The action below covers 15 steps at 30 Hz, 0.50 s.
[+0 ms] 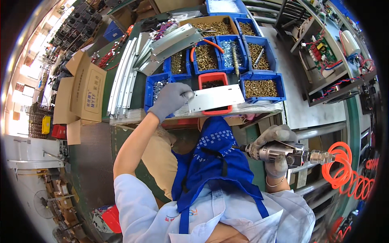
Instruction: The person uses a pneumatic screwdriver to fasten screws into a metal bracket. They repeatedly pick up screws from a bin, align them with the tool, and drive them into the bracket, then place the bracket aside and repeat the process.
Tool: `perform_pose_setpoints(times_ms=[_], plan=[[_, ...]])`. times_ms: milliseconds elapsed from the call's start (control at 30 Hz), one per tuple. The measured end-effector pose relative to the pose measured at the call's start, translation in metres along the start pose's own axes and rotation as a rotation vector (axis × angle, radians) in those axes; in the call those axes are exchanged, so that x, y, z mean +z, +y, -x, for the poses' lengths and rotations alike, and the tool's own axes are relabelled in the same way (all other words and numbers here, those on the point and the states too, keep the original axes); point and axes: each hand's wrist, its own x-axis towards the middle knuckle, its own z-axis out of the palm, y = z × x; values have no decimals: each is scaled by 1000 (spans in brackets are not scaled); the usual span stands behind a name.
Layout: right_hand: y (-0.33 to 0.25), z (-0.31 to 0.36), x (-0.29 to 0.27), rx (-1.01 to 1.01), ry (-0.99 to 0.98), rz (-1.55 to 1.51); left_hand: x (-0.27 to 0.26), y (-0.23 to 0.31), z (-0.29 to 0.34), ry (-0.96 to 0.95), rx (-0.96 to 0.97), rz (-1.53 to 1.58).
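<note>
A grey-gloved left hand (172, 99) pinches the left end of a flat white metal plate (219, 98) with small holes near its edges. The plate lies across a red bin (212, 77) of dark small parts, hiding much of it. To the right, beyond the table's front edge, my gloved right hand (273, 135) is wrapped round a silver air screwdriver (285, 154). Its tip points left, towards my blue apron (214, 158). From its rear end runs a coiled orange air hose (342, 164).
Blue bins (279, 98) of brass and silver fasteners surround the red bin. Orange-handled pliers (214, 45) and a wrench (259, 58) lie on them. Metal strips (125, 77) lie at left, beside a cardboard box (87, 93). An open metal chassis (332, 77) with wiring stands at right.
</note>
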Motion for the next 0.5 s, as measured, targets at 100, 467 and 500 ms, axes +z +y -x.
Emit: perform_pose_setpoints(times_ms=[100,467,500], plan=[[5,6,-8,-98,82,18,4,9,-5,-91,-152,-4],[12,-46,3,-325,105,-106,30,30,18,-109,-377,1789],[14,-50,0,-358,98,-120,36,41,17,-89,-409,1755]])
